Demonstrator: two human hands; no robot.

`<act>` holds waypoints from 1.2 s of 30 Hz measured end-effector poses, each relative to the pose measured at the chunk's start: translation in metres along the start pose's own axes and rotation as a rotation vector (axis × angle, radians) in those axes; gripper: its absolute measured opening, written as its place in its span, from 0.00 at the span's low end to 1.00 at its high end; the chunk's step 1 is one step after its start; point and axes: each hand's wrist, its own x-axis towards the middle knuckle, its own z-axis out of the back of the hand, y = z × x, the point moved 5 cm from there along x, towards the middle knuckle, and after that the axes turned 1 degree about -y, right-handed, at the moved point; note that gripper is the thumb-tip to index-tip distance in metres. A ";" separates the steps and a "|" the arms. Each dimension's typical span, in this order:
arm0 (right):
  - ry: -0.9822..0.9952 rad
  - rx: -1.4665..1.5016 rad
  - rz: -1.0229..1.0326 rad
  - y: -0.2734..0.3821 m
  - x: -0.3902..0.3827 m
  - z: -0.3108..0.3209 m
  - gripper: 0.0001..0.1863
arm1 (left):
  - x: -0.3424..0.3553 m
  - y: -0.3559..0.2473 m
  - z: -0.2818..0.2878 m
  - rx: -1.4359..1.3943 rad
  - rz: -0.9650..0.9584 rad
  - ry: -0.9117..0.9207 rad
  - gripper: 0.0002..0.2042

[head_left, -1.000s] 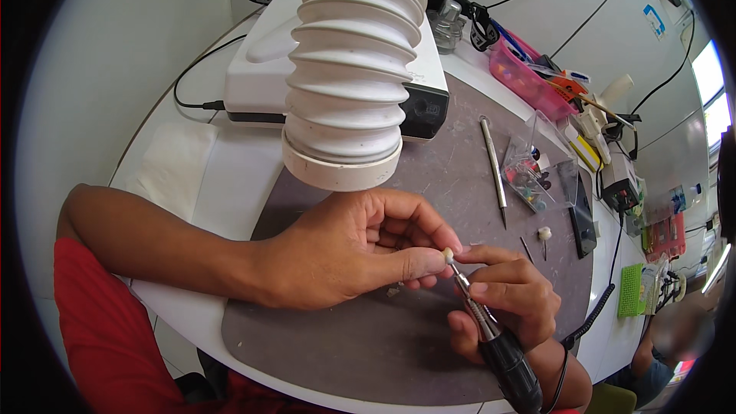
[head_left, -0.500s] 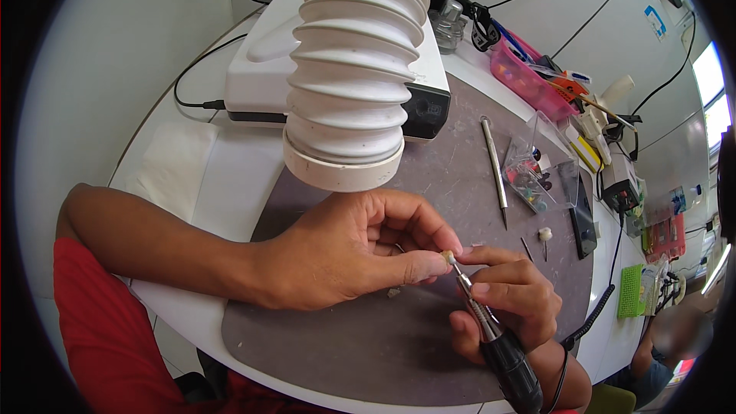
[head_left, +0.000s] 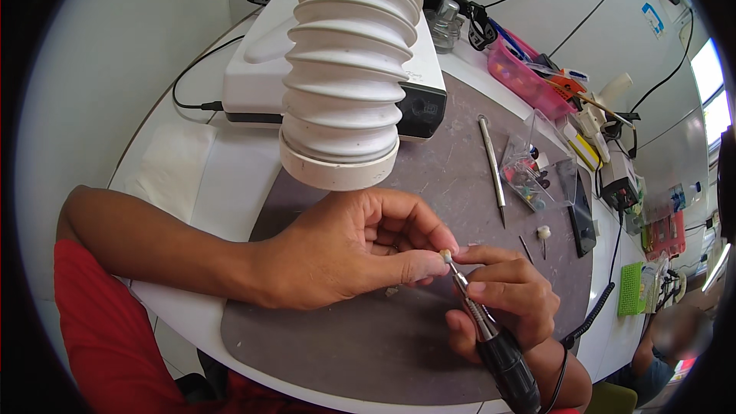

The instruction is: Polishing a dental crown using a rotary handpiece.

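Between thumb and index fingertips, my left hand (head_left: 337,257) pinches a tiny whitish-yellow piece (head_left: 446,256) that looks like a dental crown. My right hand (head_left: 515,291) grips a rotary handpiece (head_left: 506,364) with a black body and silver front, tilted up and to the left. Its tip meets or nearly meets the small piece; exact contact is too small to tell. The right fingertips rest close beside the left ones. Above my left hand hangs the mouth of a white ribbed hose (head_left: 341,172).
A grey mat (head_left: 330,356) covers the desk. To the right lie a pointed metal tool (head_left: 491,165), a clear box of small bits (head_left: 529,184), a white-headed bur (head_left: 543,233) and a dark phone-like slab (head_left: 581,218). A white machine (head_left: 257,84) and pink basket (head_left: 521,77) stand behind.
Very little differs: the whole picture has shifted slightly left. Both hands keep their holds, with the handpiece tip still at the small piece.
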 end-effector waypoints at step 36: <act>-0.001 0.010 -0.018 -0.002 -0.001 0.000 0.18 | 0.000 0.000 0.000 -0.005 0.014 -0.009 0.10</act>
